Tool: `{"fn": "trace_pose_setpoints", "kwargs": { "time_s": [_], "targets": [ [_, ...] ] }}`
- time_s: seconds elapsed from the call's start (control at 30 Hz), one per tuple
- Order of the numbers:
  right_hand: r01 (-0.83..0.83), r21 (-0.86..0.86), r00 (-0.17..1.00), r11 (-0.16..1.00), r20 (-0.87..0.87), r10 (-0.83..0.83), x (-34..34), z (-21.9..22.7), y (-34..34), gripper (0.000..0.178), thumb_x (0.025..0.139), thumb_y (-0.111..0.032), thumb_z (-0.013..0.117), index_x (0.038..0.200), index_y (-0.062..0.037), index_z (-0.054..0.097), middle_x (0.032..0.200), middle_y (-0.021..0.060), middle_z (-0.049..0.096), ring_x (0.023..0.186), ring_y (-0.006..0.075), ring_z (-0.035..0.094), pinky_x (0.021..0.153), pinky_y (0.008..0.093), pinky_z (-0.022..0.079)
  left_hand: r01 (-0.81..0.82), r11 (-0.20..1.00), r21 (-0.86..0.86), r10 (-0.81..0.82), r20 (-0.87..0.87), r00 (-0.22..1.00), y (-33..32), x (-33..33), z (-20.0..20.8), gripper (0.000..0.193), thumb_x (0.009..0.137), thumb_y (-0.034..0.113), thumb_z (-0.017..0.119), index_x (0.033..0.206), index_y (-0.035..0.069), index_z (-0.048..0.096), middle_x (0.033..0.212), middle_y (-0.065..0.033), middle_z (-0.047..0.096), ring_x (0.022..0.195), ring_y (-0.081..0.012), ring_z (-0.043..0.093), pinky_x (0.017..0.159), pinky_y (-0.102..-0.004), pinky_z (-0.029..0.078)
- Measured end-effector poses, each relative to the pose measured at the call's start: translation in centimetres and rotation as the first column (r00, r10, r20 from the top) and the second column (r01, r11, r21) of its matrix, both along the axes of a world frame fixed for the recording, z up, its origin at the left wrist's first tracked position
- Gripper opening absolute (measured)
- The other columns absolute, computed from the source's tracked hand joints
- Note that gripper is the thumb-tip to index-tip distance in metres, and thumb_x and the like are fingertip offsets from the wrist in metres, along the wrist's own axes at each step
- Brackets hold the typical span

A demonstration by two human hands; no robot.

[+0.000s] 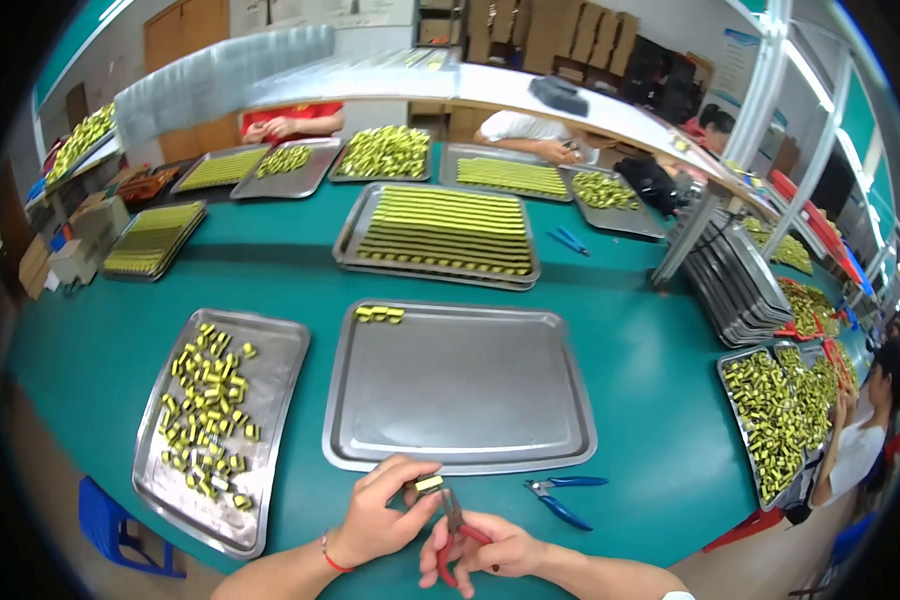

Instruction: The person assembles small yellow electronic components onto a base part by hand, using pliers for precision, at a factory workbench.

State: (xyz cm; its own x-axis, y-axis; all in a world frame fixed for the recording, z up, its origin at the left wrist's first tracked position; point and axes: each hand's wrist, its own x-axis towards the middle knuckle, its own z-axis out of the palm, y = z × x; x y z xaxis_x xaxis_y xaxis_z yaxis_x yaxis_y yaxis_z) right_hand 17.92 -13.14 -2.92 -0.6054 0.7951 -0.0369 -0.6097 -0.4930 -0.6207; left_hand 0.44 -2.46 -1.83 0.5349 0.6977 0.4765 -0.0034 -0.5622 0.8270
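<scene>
My left hand [382, 515] is closed, pinching a small yellow-and-dark block-shaped part [429, 484] at the near edge of the table. Red-handled pliers [454, 522] are in my right hand [505, 548], their jaws pointing up beside that part; I cannot tell whether the jaws touch it. Just beyond my hands lies a grey metal tray [460, 400] with a short row of similar parts [380, 314] in its far left corner. Left of it, many loose parts [210, 400] are scattered on a second metal tray [282, 350].
Blue-handled cutters [562, 497] lie right of my hands. Beyond the tray stands a stack of trays [440, 225] filled with rows of parts. More blue-handled cutters [568, 240] sit near it. A heaped tray [780, 420] and a co-worker [855, 450] are at the right.
</scene>
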Motion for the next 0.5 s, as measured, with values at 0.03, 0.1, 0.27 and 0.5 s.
{"fn": "trace_pose_setpoints", "kwargs": {
  "time_s": [0.03, 0.1, 0.27, 0.5],
  "targets": [
    [-0.027, -0.021, 1.0, 0.999, -0.015, 0.027, 0.2, -0.2, -0.1, 0.047, 0.079, 0.007, 0.044, 0.124, -0.0049, 0.042, 0.115, 0.0204, 0.056, 0.1, 0.0301, 0.064, 0.06, 0.0306, 0.056, -0.027, 0.999, -0.021, 0.027, -0.015, 1.0, -0.1, 0.0, 0.1, 0.036, 0.078, -0.003, 0.074, 0.113, 0.0, 0.064, 0.087, -0.0061, 0.061, 0.063, -0.0111, 0.053, 0.057, -0.0247, 0.045],
    [-0.007, -0.023, 0.998, 1.0, -0.068, 0.005, 1.0, -1.2, -0.3, 0.053, 0.07, 0.012, 0.042, 0.121, -0.0032, 0.046, 0.113, 0.0236, 0.056, 0.101, 0.0407, 0.064, 0.059, 0.0368, 0.058, 0.034, 0.999, -0.042, -0.034, 0.012, 0.999, 0.1, 1.0, 0.2, 0.038, 0.076, -0.004, 0.073, 0.113, -0.001, 0.063, 0.088, -0.008, 0.063, 0.069, -0.0125, 0.058, 0.063, -0.0251, 0.047],
    [-0.047, -0.101, 0.997, 0.994, -0.064, 0.04, 0.9, 0.6, -0.2, 0.052, 0.065, 0.013, 0.04, 0.115, -0.0016, 0.048, 0.107, 0.0245, 0.057, 0.097, 0.0423, 0.064, 0.059, 0.0384, 0.058, 0.011, 1.0, -0.024, -0.01, 0.039, 0.999, 0.3, 0.8, 0.4, 0.038, 0.076, -0.005, 0.073, 0.112, 0.0, 0.064, 0.086, -0.0069, 0.062, 0.065, -0.0121, 0.056, 0.059, -0.0256, 0.046],
    [-0.107, -0.111, 0.993, 0.988, -0.07, 0.099, 0.7, 0.8, 0.0, 0.053, 0.065, 0.013, 0.039, 0.115, -0.0002, 0.048, 0.109, 0.0259, 0.057, 0.099, 0.0426, 0.063, 0.063, 0.0415, 0.06, -0.025, 0.999, 0.023, 0.024, 0.058, 0.998, 0.0, 0.7, 0.0, 0.038, 0.076, -0.004, 0.077, 0.111, 0.002, 0.065, 0.087, -0.0072, 0.063, 0.065, -0.0116, 0.056, 0.053, -0.0239, 0.045]
  ]
}}
